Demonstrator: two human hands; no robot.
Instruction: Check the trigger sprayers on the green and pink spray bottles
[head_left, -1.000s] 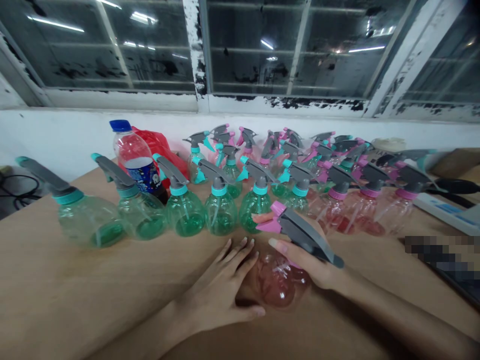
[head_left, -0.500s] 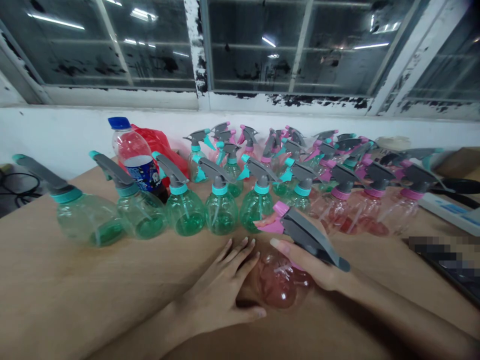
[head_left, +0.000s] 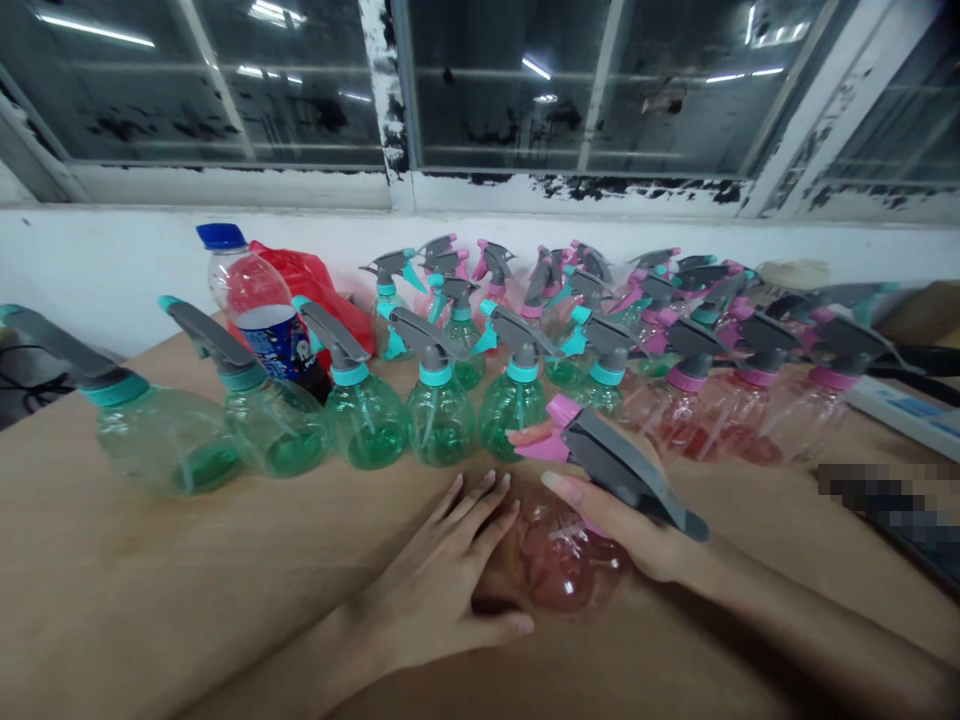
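A pink spray bottle (head_left: 559,565) with a grey and pink trigger head stands on the wooden table (head_left: 300,560) close in front of me. My right hand (head_left: 634,515) is wrapped around its neck, the index finger behind the pink trigger. Flat on the table to the bottle's left lies my left hand (head_left: 446,565), its fingers stretched and apart, holding nothing. Just beyond my hands a row of green spray bottles (head_left: 441,425) with turquoise collars runs leftward. To the right it continues with pink spray bottles (head_left: 686,415). Part of the held bottle's neck is hidden by my fingers.
More spray bottles (head_left: 495,265) crowd the back by the wall. A drink bottle with a blue cap (head_left: 262,310) stands at back left beside a red plastic bag (head_left: 319,285). On the right are a white power strip (head_left: 911,410) and a dark, partly blurred-out object (head_left: 900,525).
The view has tilted and shifted slightly, so the background bottles sit a little differently. Both hands and the held spray bottle keep almost the same pose.
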